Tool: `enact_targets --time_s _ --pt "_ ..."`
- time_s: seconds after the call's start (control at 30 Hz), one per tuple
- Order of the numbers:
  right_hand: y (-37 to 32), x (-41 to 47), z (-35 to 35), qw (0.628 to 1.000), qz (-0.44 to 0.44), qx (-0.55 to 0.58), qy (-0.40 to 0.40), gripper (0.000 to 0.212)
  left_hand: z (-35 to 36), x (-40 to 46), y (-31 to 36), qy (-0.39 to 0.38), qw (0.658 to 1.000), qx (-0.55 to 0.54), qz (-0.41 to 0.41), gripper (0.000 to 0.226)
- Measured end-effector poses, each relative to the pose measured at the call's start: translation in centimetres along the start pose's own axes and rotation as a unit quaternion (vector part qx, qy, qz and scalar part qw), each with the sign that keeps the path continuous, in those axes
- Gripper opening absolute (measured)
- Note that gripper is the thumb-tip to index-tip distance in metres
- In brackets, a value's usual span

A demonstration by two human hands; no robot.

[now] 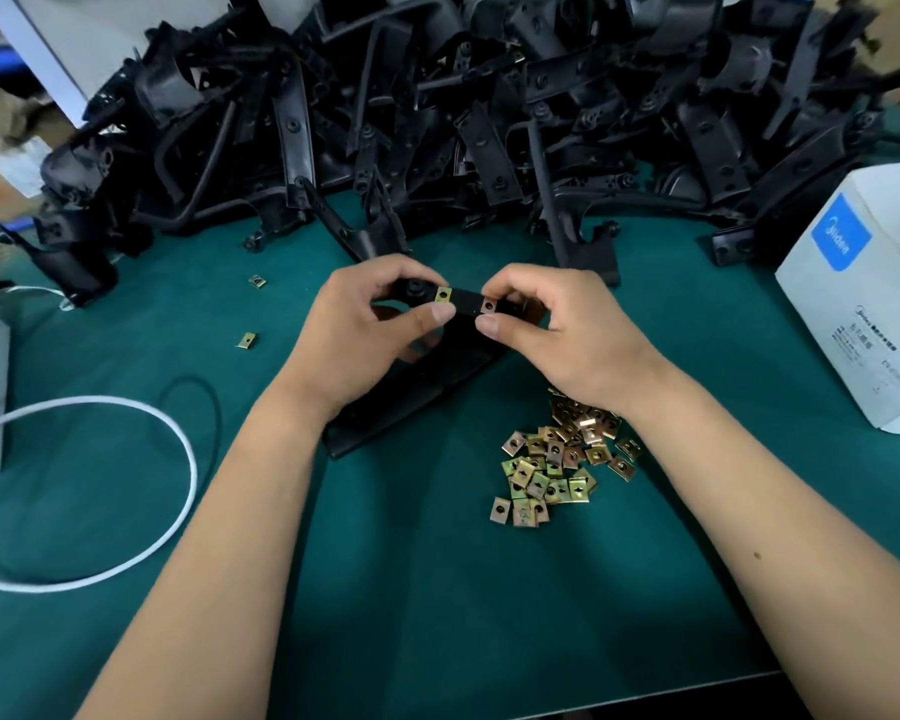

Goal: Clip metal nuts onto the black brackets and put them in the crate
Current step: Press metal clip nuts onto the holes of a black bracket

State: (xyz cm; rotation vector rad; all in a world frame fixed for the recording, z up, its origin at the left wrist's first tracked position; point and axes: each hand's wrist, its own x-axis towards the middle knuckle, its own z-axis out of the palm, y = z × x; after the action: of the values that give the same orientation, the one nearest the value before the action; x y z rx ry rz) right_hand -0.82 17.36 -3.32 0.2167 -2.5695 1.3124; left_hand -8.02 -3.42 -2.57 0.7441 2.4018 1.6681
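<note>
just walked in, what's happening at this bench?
A person holds one black bracket in both hands over the green mat. The left hand and right hand each pinch a metal clip nut on its top edge; two are on. Loose nuts lie below the right wrist, with a bracket pile behind.

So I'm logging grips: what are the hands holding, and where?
Both hold one black bracket by its top end: left hand pinches beside one clipped nut, right hand at the other nut.
</note>
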Motion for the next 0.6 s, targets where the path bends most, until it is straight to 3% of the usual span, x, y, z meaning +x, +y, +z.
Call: enact_targets --time_s 0.17,0.23,0.47,0.6 --pt "-0.7 0.1 -0.4 0.999 0.010 0.033 0.007 0.010 0.6 -0.2 0.6 -0.006 0.999 -0.044 -0.016 0.002" --pt "-1.5 0.1 -0.7 0.997 0.021 0.060 0.039 0.012 1.2 -0.1 1.4 0.010 0.999 -0.053 -0.001 0.011" --pt "-3.9 -4.6 -7.9 0.970 0.012 0.069 0.231 0.022 8.0 0.5 10.2 -0.012 0.993 -0.036 0.116 0.013" --pt "-2.9 -12.8 -15.6 0.920 0.020 0.116 0.373 0.009 17.8 0.0 16.9 -0.120 0.974 -0.107 0.160 0.005"
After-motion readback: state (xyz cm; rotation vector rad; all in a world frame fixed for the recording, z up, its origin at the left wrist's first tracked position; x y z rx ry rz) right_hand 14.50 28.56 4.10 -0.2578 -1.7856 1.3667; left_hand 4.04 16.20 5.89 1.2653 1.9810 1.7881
